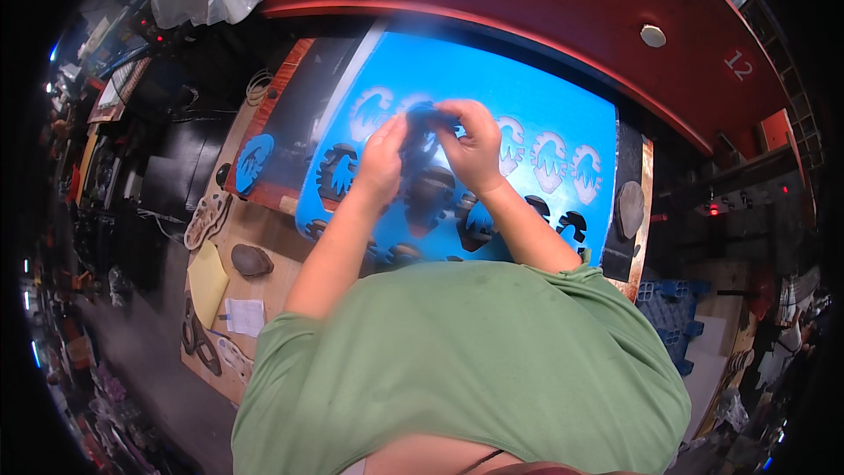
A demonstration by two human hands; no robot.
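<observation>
Over the far middle of a blue sheet [457, 66], my left hand [383, 154] and my right hand [475, 142] come close together. Between them is a dark piece [420, 127], blurred, so its exact kind cannot be told. The fingers of both hands are closed on its edges. Spiky-edged, shoe-upper-like outlines run across the sheet in a row, pale ones [549, 161] right of my hands. Nearer to me, dark openings [336, 171] of similar shape show in it, some hidden by my forearms. A loose blue cut piece [255, 161] of that shape lies to the left.
A red machine beam [571, 13] spans the far side. On the wooden table at left are a dark stone-like lump [251, 260], a yellow sheet [208, 281], a white paper [245, 317] and sole-shaped pieces [207, 220]. Another dark lump [629, 208] sits right of the sheet.
</observation>
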